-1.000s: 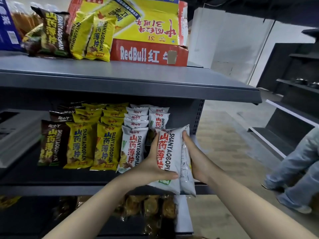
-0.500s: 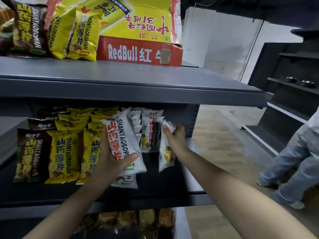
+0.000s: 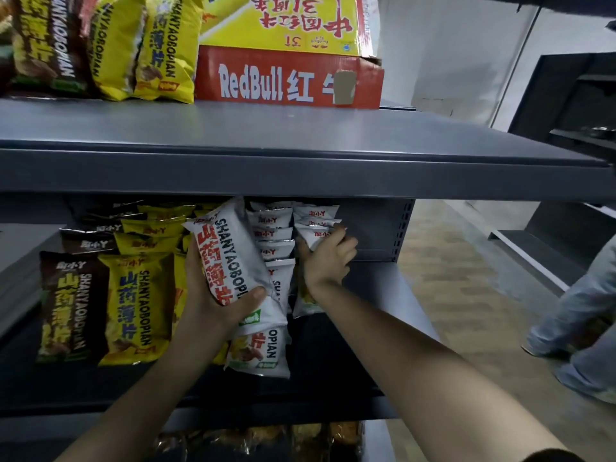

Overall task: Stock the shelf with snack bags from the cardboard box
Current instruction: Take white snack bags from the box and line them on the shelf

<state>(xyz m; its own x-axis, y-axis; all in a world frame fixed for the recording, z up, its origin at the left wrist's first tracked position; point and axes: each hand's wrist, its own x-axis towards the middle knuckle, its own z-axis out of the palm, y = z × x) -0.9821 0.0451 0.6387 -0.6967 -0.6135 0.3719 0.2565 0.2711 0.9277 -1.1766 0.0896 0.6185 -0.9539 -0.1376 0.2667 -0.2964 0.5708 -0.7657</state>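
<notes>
The left hand (image 3: 213,295) is clamped around a white snack bag (image 3: 230,258) with red lettering, thumb across its front, holding it tilted in front of the middle shelf (image 3: 333,405). The right hand (image 3: 328,258) is closed on the top of another white bag (image 3: 316,235) at the right end of the white rows on that shelf. Below the left hand, a front white bag (image 3: 258,350) stands on the shelf; left of it stand yellow bags (image 3: 133,308) and brown bags (image 3: 71,305). On the top shelf (image 3: 300,135) above, the red and yellow RedBull cardboard box (image 3: 286,75) sits beside more yellow bags (image 3: 163,51). Right of the shelving, a person's jeans-clad legs (image 3: 580,321) stand on the floor.
</notes>
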